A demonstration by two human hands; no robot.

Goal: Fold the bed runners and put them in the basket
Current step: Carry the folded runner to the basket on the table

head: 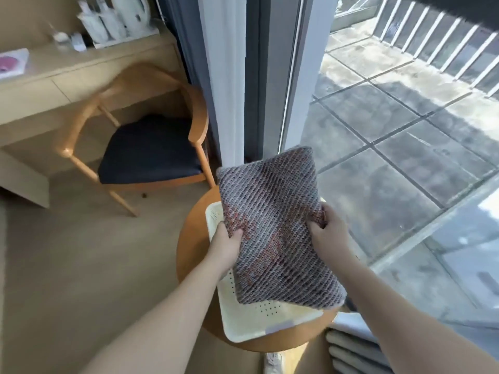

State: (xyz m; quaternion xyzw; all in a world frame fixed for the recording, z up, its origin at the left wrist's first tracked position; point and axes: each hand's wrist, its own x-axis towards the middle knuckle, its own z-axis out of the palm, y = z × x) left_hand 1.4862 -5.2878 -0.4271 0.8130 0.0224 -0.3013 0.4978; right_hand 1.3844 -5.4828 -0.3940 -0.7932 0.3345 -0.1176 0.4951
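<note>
A folded bed runner (pixel 275 225), woven grey with reddish patches, hangs tilted just above a cream perforated basket (pixel 251 319). My left hand (pixel 225 245) grips the runner's left edge. My right hand (pixel 328 233) grips its right edge. The runner hides most of the basket's inside; only the basket's left wall and near rim show. The basket stands on a small round wooden table (pixel 190 247).
A wooden armchair (pixel 145 141) with a dark seat stands to the left, in front of a long beige desk (pixel 81 74) with bottles and a kettle. Curtains and a glass door (pixel 270 76) rise behind the table. White folded fabric (pixel 353 344) lies at the lower right.
</note>
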